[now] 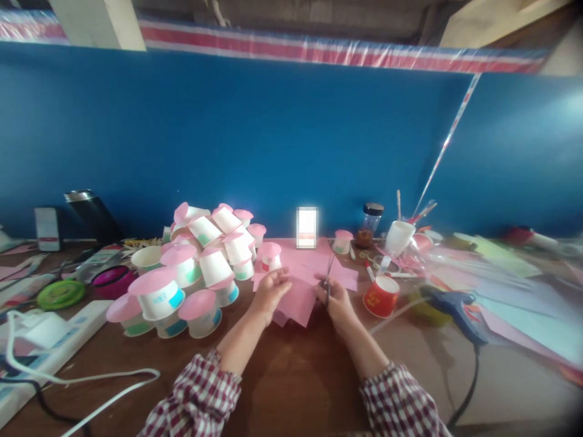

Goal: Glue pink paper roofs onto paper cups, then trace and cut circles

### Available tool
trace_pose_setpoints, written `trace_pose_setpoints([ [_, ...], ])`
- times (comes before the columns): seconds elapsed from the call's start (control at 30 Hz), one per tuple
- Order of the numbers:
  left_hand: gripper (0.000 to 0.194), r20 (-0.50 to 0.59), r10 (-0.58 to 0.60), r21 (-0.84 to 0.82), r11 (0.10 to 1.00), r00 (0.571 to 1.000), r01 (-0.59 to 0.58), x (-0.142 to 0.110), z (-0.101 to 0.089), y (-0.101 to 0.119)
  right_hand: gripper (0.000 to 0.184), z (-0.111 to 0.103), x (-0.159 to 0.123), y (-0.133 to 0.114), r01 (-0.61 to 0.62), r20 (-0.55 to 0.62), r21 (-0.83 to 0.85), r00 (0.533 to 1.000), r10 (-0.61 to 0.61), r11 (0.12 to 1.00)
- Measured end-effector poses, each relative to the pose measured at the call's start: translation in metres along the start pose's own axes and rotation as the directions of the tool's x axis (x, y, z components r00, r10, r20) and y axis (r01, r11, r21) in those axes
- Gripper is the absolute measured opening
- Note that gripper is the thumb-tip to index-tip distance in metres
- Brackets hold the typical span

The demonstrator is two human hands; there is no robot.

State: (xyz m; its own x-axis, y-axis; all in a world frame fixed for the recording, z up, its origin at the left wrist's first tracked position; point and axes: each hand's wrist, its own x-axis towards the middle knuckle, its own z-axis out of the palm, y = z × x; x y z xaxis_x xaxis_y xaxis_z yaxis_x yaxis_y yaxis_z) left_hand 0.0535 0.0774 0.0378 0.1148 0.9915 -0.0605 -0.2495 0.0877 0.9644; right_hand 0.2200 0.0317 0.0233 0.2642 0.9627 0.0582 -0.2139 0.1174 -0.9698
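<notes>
My right hand (pixel 337 301) is closed round a pair of scissors (pixel 328 270), whose blades point up and away from me. To its left, my left hand (pixel 269 296) is curled, thumb and fingers close together at the edge of the pink paper (pixel 298 300). Sheets of this paper overlap on the brown table between and beyond both hands. Just past my left fingers stands a paper cup with a pink disc on top (pixel 271 255). A large pile of similar pink-topped cups (pixel 214 261) rises left of my left hand.
Right of my hands stand a red paper cup (pixel 381 297), a blue glue gun (pixel 460 309) with its cord, a white cup of tools (pixel 399 237) and a black-lidded jar (pixel 370 224). On the left lie a white power strip (pixel 68 346), cables and a green lid (pixel 61 294).
</notes>
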Motion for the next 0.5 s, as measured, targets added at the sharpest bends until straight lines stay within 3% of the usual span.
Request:
trace_pose_setpoints([
  [0.13,0.042,0.035,-0.068,-0.131,0.989,0.997,0.072,-0.004,0.010,-0.005,0.044,-0.001,0.000,0.001,-0.016,-0.004,0.091,1.000,0.017,0.996],
  [0.27,0.042,0.130,-0.149,-0.259,0.949,0.980,0.178,-0.019,0.026,-0.013,0.045,-0.001,0.001,0.001,-0.022,-0.096,0.185,0.995,0.040,0.983],
  [0.37,0.040,0.177,-0.190,-0.255,0.939,0.966,0.231,-0.027,0.036,-0.019,0.047,-0.001,0.003,0.003,0.007,-0.172,0.193,0.985,0.027,0.981],
  [0.5,0.039,0.072,-0.195,-0.171,0.964,0.978,0.204,-0.027,0.040,-0.026,0.047,0.000,0.002,0.002,0.055,-0.193,0.131,0.981,-0.029,0.990],
])
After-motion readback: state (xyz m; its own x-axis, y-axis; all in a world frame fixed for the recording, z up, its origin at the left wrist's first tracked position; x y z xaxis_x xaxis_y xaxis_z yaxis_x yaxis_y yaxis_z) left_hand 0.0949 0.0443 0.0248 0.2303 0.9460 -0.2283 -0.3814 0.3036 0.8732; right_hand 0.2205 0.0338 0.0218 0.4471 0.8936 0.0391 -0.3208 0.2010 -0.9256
